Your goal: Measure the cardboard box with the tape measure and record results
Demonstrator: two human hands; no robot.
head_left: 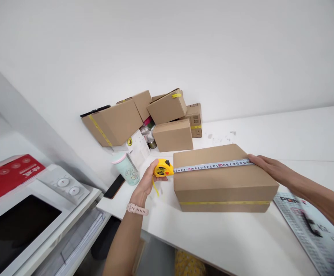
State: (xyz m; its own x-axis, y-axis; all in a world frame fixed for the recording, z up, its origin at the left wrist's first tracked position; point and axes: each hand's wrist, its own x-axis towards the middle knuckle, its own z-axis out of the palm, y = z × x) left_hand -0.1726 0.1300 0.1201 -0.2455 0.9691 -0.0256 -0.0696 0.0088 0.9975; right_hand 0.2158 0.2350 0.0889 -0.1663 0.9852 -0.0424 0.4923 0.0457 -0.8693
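Observation:
A closed cardboard box (224,186) with a yellow tape strip along its front side lies on the white table. My left hand (149,175) is wrapped round a yellow tape measure (163,168) just off the box's left edge. Out of its case runs the white measuring blade (210,166), stretched across the box's top. At the blade's far end, my right hand (263,164) has its fingers closed on the tip near the right side of the top. A yellow wrist strap hangs below the case.
Several cardboard boxes (172,136) are stacked against the wall. A mint-green cup (127,168) and a dark phone (114,186) stand and lie left of my left hand. A white microwave (52,191) is at far left. A printed mat (311,230) with a pen lies at right.

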